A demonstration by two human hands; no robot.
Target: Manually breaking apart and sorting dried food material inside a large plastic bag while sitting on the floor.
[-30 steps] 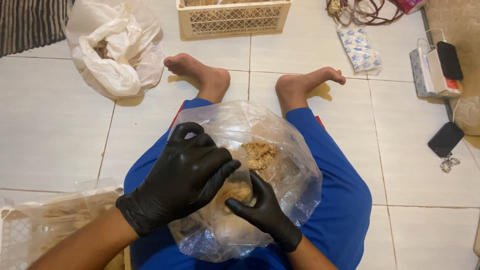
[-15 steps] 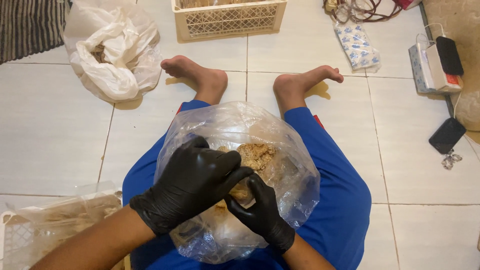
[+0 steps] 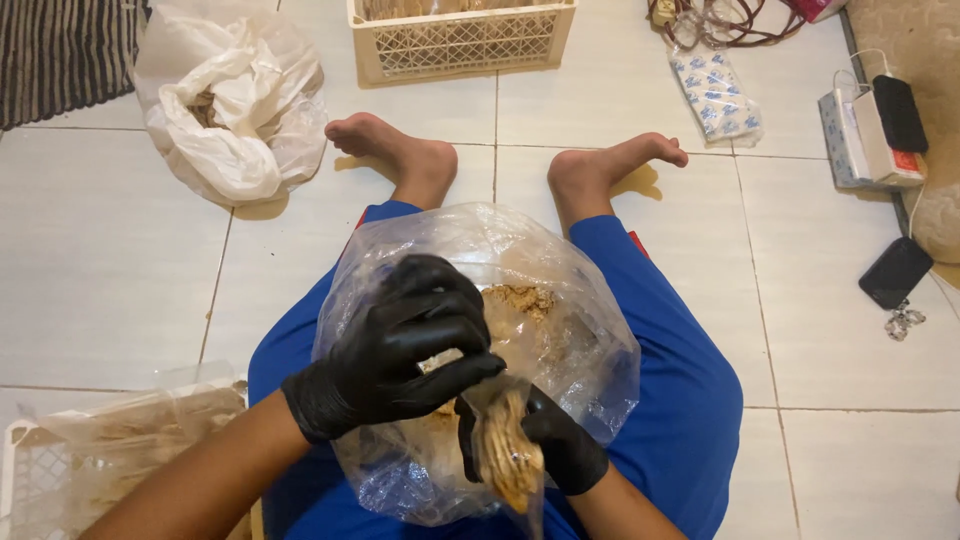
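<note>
Black nitrile covers both hands of a person sitting on a floor of pale square tiles, seen from the head camera looking straight down over the lap. The left hand comes in from the lower left on a bare forearm, wrist bent, knuckles up, and its fingers curl down and inward over the mouth of a large clear plastic bag that rests on the blue-trousered lap. That hand is closed in a loose grip; a small pale piece shows between thumb and fingers, though what it is cannot be told. The right hand sits lower and nearer the body, mostly hidden behind the left. Its fingers wrap around a small clear packet filled with a stack of tan, flat, brittle-looking snacks, held upright just in front of the big bag's near side. Inside the big bag, brown crumbly food lies towards its far side.

Two bare feet point away across the tiles. Beyond them, at the far edge of the floor, stands a cream plastic lattice crate. In the far left corner slumps a crumpled white plastic bag. Near the right edge lie a black phone and a white box with a dark device on top. At the near left corner sits a white basket under clear film.
</note>
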